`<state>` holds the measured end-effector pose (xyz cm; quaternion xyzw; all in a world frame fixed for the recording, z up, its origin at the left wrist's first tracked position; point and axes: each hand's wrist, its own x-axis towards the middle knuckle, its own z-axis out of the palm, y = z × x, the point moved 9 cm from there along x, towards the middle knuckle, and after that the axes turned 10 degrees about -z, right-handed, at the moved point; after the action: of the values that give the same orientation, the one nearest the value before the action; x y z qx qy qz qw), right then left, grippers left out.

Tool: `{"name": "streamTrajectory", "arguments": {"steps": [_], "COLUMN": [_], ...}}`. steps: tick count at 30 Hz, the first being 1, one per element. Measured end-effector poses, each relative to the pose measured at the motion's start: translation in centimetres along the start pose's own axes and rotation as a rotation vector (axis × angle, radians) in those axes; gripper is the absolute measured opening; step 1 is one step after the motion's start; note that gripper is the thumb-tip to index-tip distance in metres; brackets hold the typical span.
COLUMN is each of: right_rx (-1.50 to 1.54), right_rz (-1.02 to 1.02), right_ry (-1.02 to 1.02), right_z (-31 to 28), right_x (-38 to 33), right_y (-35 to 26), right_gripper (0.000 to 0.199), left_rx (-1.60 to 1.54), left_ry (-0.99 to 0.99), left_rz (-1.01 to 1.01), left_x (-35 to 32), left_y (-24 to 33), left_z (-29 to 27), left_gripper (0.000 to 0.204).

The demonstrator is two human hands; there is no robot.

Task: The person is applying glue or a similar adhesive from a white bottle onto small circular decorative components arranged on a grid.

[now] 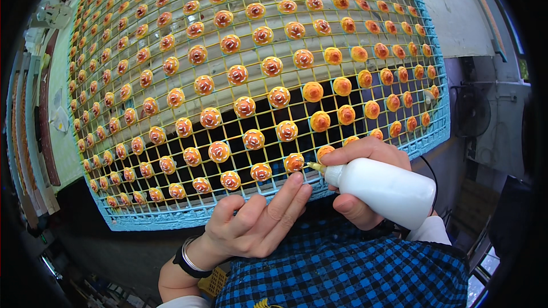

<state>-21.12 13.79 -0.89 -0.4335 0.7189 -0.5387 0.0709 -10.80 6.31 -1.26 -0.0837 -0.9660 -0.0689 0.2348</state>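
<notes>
Two hands: yours, both at the near edge of the wire rack, which serves as the landmark below.
Right hand: wrapped around the white bottle at the rack's near right part, fingers over its top and thumb beneath, so you are gripping it firmly.
White bottle: lying tilted in your grip, over the rack's near right edge, its narrow nozzle pointing left.
Nozzle: its tip is at the right side of a round orange piece in the rack's nearest row; you cannot tell from this view whether they touch.
Left hand: empty, at the middle of the rack's near edge; you have two fingers stretched out side by side and others bent. One fingertip is just below that same piece.
Decorated pieces: toward the rack's left and middle, orange-brown domes with short white marks.
Plain pieces: toward the rack's near right, with no white marks that you can make out.
Blue checked garment: on you, before the rack's near edge.
Black wristband: on your left wrist, below the rack.
Fan: beyond the rack's right edge.
</notes>
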Motion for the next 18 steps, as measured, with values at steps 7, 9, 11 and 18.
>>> {"name": "streamTrajectory", "arguments": {"steps": [7, 9, 11, 18], "right_rx": [0.002, 0.007, 0.015, 0.027], "right_rz": [0.0, -0.006, -0.043, -0.019], "right_ry": [-0.007, -0.005, -0.013, 0.049], "right_z": [-0.09, -0.09, -0.09, 0.06], "right_x": [0.02, 0.01, -0.18, -0.23], "right_y": [0.06, -0.01, -0.27, 0.0], "right_gripper": [0.032, 0.031, 0.033, 0.037], "left_rx": [-0.012, -0.009, -0.004, -0.004], "left_ry": [0.009, 0.017, 0.006, -0.007], "left_rz": [-0.01, -0.011, -0.011, -0.004], "left_x": [-0.05, -0.15, -0.19, -0.01], "left_y": [-0.11, -0.06, 0.06, -0.09], "left_z": [0.13, 0.13, -0.01, 0.04], "left_gripper": [0.022, 0.022, 0.022, 0.022]}}
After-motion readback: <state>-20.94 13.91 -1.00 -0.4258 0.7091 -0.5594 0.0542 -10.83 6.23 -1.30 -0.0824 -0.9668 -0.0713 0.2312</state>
